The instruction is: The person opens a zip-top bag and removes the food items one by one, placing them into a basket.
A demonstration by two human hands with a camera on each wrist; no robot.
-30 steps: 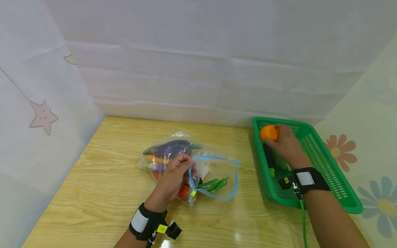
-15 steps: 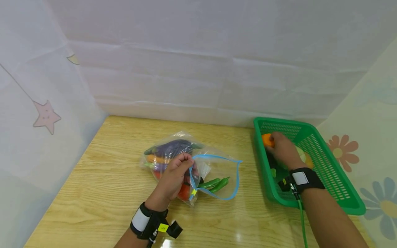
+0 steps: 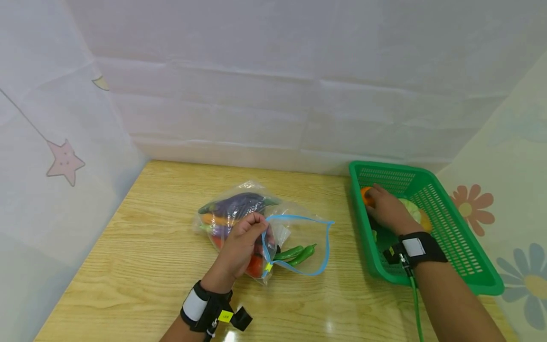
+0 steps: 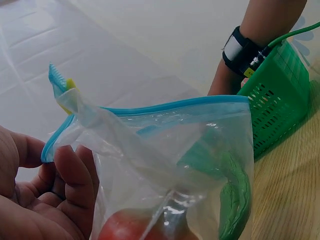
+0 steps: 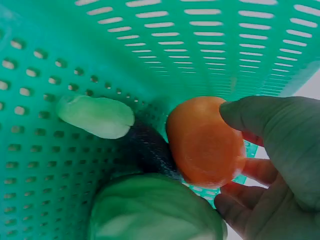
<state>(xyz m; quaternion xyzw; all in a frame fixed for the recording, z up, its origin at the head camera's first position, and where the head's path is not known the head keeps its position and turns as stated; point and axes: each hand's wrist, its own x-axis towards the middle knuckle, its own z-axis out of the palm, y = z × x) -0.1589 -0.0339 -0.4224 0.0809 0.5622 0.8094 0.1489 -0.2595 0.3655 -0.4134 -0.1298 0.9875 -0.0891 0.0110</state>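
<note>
Head view, bag: my left hand [image 3: 241, 242] pinches the bag [image 4: 175, 104] by its rim, seemingly to keep the mouth gaping toward three o'clock.
Basket: well apart at three o'clock, my right hand [image 3: 390, 209] dips into the basket [image 3: 384, 166], thumb and fingers clasping the fruit [image 5: 202, 142], likely to steady it.
Fruit: ten o'clock from my right hand, past two from my left.

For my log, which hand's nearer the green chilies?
Left: the left hand, left of the green chilies, pinches their zip bag; the right hand is farther, in the green basket.
</note>
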